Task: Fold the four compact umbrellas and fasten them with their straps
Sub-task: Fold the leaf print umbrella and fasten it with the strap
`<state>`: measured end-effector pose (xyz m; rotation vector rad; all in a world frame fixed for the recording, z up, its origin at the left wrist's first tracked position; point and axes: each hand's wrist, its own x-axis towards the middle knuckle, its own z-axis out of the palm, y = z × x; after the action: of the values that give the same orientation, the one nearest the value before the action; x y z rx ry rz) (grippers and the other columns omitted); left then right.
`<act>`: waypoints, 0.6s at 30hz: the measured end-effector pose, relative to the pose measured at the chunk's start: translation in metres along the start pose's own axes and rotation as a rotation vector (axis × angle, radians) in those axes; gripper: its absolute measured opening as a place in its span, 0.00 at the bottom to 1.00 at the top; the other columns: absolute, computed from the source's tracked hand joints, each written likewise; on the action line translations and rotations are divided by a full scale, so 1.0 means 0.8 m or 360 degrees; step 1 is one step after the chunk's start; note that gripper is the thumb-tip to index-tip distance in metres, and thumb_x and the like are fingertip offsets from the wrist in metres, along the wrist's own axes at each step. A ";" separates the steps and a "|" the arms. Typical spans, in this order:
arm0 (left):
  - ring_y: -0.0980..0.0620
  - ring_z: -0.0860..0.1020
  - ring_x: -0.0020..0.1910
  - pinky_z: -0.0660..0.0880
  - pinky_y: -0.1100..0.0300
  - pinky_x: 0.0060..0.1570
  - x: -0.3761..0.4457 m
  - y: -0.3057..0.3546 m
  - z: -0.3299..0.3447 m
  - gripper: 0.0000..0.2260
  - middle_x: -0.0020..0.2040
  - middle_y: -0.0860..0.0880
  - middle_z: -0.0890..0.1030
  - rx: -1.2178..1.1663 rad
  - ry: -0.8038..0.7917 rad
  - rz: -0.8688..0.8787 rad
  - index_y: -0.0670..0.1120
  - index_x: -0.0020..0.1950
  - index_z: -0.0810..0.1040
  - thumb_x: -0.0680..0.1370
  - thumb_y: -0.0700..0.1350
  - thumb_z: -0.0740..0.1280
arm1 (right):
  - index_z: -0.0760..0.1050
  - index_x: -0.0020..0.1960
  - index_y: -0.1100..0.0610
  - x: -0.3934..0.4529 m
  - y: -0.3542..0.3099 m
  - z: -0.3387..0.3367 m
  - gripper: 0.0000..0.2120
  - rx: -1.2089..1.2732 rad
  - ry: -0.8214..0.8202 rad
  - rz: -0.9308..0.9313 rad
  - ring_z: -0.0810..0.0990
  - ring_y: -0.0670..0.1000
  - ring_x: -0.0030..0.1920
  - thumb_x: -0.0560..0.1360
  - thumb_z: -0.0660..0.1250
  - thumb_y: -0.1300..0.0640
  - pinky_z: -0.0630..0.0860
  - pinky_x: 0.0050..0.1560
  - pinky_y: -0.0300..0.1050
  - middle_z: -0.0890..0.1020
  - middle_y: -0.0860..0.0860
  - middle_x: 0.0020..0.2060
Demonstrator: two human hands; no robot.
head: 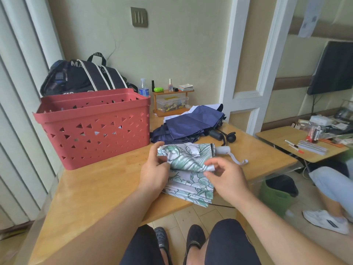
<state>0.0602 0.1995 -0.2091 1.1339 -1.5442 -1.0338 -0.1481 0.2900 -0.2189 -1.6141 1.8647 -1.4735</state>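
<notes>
On the wooden table (pixel 95 186), near its front edge, lies the floral umbrella (pixel 188 175), canopy loose, white handle (pixel 223 150) pointing right. Left hand (pixel 154 169) grips the canopy's left end, fingers curled on the fabric; right hand (pixel 227 178) pinches 1 pleat between thumb and fingertips. Judgement: smooth each panel flat, wrap all one way, keep the fabric tight, then bring the strap (pixel 193 150) round. Navy umbrellas (pixel 191 125) behind are unfolded (count unclear). Red basket (pixel 91 127) just left: contents cannot be told. Clear box (pixel 172 104) holds small coloured items.
</notes>
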 end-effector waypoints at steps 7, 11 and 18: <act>0.56 0.69 0.27 0.68 0.61 0.27 0.009 -0.011 0.000 0.17 0.45 0.47 0.80 -0.0230 0.0084 -0.0019 0.64 0.63 0.75 0.84 0.42 0.64 | 0.80 0.56 0.38 0.004 0.004 0.009 0.18 0.0270 -0.0071 0.0104 0.82 0.55 0.45 0.74 0.77 0.58 0.81 0.52 0.52 0.84 0.50 0.43; 0.59 0.69 0.25 0.67 0.63 0.26 0.010 -0.013 -0.003 0.16 0.44 0.49 0.80 -0.0287 0.0054 0.0004 0.59 0.67 0.74 0.83 0.41 0.67 | 0.78 0.58 0.34 0.008 0.009 0.011 0.20 0.0315 -0.0132 0.0129 0.79 0.50 0.45 0.75 0.76 0.57 0.79 0.52 0.47 0.85 0.48 0.47; 0.54 0.72 0.30 0.70 0.61 0.28 0.012 -0.014 -0.004 0.16 0.41 0.51 0.80 -0.0359 0.0058 -0.0028 0.57 0.63 0.74 0.82 0.37 0.69 | 0.81 0.52 0.41 0.006 0.012 0.011 0.16 0.0318 -0.0039 0.0204 0.83 0.49 0.53 0.76 0.74 0.63 0.81 0.57 0.49 0.85 0.42 0.51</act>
<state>0.0644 0.1873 -0.2170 1.0053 -1.3532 -1.1611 -0.1491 0.2801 -0.2289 -1.3887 1.7125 -1.5234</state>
